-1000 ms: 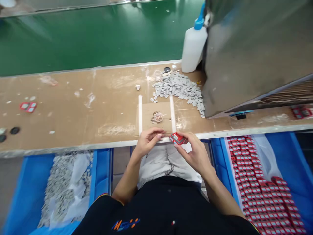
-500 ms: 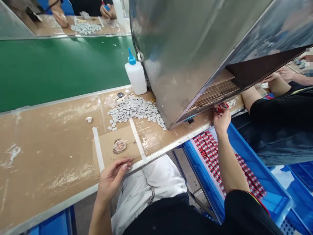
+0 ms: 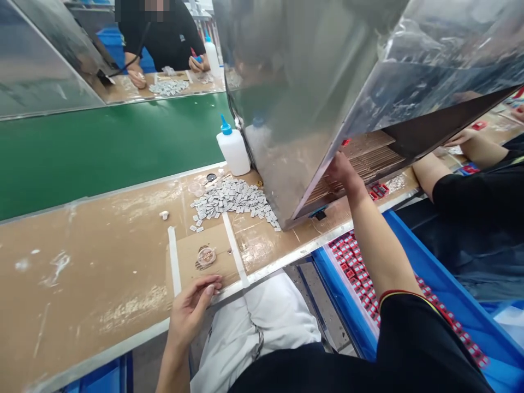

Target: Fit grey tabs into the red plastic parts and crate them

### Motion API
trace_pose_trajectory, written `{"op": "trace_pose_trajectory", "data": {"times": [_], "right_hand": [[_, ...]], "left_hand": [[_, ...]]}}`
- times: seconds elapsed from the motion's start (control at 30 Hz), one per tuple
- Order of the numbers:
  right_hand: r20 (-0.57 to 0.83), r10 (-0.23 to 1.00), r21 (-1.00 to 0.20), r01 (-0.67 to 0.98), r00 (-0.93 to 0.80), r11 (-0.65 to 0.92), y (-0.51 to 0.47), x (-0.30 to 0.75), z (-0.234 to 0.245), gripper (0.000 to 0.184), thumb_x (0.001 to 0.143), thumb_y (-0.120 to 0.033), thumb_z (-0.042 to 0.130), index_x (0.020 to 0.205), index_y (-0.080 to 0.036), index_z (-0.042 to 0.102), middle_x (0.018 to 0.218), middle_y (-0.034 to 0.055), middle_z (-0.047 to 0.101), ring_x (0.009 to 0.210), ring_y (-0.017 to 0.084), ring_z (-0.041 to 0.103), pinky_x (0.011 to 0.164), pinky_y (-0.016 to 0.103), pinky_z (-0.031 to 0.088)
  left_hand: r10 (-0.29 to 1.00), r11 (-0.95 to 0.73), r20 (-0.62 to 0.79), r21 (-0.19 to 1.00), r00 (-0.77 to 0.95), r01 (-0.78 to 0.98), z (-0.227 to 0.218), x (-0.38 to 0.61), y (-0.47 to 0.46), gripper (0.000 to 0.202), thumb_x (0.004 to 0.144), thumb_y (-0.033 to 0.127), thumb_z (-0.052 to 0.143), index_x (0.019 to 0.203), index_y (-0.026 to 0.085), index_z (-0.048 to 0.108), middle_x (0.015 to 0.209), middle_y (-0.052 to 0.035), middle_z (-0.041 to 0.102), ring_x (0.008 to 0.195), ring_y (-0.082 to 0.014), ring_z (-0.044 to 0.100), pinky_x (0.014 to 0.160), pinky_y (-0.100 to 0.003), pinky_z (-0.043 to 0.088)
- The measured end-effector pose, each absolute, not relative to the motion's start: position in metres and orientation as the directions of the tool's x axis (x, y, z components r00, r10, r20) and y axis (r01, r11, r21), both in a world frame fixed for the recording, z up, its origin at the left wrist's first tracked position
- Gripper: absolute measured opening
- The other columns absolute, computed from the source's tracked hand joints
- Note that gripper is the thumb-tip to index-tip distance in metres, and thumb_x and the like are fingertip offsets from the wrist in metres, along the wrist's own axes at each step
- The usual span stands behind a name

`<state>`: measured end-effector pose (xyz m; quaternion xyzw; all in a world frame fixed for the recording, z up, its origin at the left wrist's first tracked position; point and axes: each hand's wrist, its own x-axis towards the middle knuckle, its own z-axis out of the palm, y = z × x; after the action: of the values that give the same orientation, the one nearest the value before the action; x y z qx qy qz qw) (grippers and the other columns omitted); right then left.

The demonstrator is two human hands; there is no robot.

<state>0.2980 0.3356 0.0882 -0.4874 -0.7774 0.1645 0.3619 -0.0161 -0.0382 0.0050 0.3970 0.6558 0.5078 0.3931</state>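
My left hand (image 3: 195, 308) rests at the table's front edge, fingers loosely bent and thumb apart, with nothing visible in it. Just beyond it, a small clear round dish (image 3: 206, 256) sits on a cardboard patch (image 3: 190, 245) between white tape strips. My right hand (image 3: 341, 170) reaches into the opening of a large metal hood (image 3: 295, 109); the panel edge hides its fingers. A small red part (image 3: 346, 142) shows just above that hand, and whether the fingers touch it is unclear. Near my right forearm, red parts (image 3: 379, 190) lie on the table.
A pile of small grey rectangular pieces (image 3: 235, 197) lies beside a white squeeze bottle (image 3: 234, 150). A blue crate (image 3: 413, 245) below on the right holds rows of red parts. Co-workers sit across the green belt (image 3: 114, 136) and at right.
My right hand has left the red parts at the table edge and moved up and left into the hood opening. The view has tilted up; my left hand stays at the table edge.
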Motion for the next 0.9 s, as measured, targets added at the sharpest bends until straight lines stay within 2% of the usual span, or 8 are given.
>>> {"op": "trace_pose_trajectory", "data": {"times": [0.07,0.2,0.33,0.47,0.6,0.67,0.77,0.9], "right_hand": [[0.364,0.898,-0.608,0.668,-0.246,0.429,0.336,0.303,0.088,0.012,0.079,-0.013,0.073,0.079,-0.020,0.062,0.090,0.0041,0.076,0.096,0.020,0.074,0.085,0.026,0.054],[0.384,0.915,-0.608,0.711,-0.125,0.352,0.308,0.324,0.089,0.011,0.084,-0.022,0.068,0.093,-0.018,0.061,0.089,0.0092,0.076,0.083,0.019,0.073,0.078,0.030,0.054],[0.404,0.913,-0.767,0.525,-0.050,0.368,0.224,0.333,0.088,0.025,0.082,-0.030,0.073,0.104,-0.021,0.062,0.095,0.0059,0.076,0.084,0.020,0.072,0.075,0.034,0.059],[0.237,0.903,-0.926,0.197,-0.359,0.322,0.113,0.301,0.072,0.041,0.086,-0.027,0.074,0.125,-0.030,0.061,0.109,0.0054,0.075,0.096,0.021,0.074,0.083,0.036,0.062],[0.180,0.786,-0.968,0.035,-0.591,0.248,0.045,0.236,0.038,0.021,0.094,-0.022,0.064,0.113,-0.031,0.066,0.107,0.0067,0.074,0.098,0.021,0.073,0.079,0.033,0.062],[0.213,0.734,-0.960,0.001,-0.644,0.279,0.032,0.199,0.021,0.019,0.093,-0.020,0.062,0.109,-0.030,0.068,0.115,0.0091,0.071,0.109,0.024,0.070,0.088,0.040,0.061],[0.339,0.681,-0.902,-0.018,-0.649,0.432,0.029,0.156,0.004,0.024,0.092,-0.017,0.059,0.107,-0.031,0.070,0.132,0.0105,0.062,0.131,0.028,0.058,0.104,0.052,0.052],[0.414,0.591,-0.816,0.006,-0.693,0.578,0.035,0.132,0.001,0.027,0.092,-0.017,0.060,0.110,-0.033,0.071,0.140,0.0097,0.055,0.135,0.030,0.053,0.104,0.055,0.052]], "left_hand": [[0.926,0.164,-0.107,0.978,-0.361,0.132,0.004,-0.019,-0.038,0.044,0.082,0.059,0.073,0.093,0.016,0.076,0.096,-0.0125,0.079,0.079,-0.0233,0.076,0.073,-0.034,0.065],[0.935,0.140,-0.088,0.982,-0.345,0.127,0.002,-0.020,-0.037,0.040,0.085,0.054,0.072,0.094,0.016,0.076,0.095,-0.0127,0.080,0.079,-0.0231,0.076,0.072,-0.033,0.066],[0.959,0.096,-0.052,0.985,-0.280,0.145,0.002,-0.022,-0.036,0.031,0.087,0.044,0.072,0.098,0.017,0.078,0.096,-0.0127,0.079,0.080,-0.0231,0.076,0.073,-0.033,0.065],[0.993,-0.019,0.044,0.977,-0.113,0.211,0.004,-0.024,-0.035,0.023,0.086,0.037,0.073,0.097,0.018,0.080,0.094,-0.0135,0.079,0.085,-0.0228,0.075,0.075,-0.030,0.062],[0.998,-0.054,0.052,0.990,0.019,0.127,0.003,-0.030,-0.034,0.033,0.085,0.044,0.075,0.105,0.018,0.079,0.100,-0.0143,0.080,0.081,-0.0201,0.074,0.071,-0.028,0.060],[0.998,-0.013,0.010,0.999,0.061,0.049,0.001,-0.034,-0.036,0.047,0.083,0.057,0.074,0.109,0.018,0.078,0.100,-0.0139,0.080,0.071,-0.0172,0.071,0.067,-0.027,0.058],[0.995,0.030,-0.024,0.997,0.093,-0.067,-0.003,-0.039,-0.039,0.071,0.073,0.076,0.070,0.109,0.015,0.077,0.089,-0.0113,0.079,0.066,-0.0172,0.069,0.065,-0.026,0.056],[0.998,0.051,-0.042,0.963,0.041,-0.265,-0.008,-0.038,-0.041,0.064,0.073,0.070,0.075,0.100,0.012,0.075,0.079,-0.0083,0.074,0.073,-0.0194,0.070,0.068,-0.026,0.055]]}}
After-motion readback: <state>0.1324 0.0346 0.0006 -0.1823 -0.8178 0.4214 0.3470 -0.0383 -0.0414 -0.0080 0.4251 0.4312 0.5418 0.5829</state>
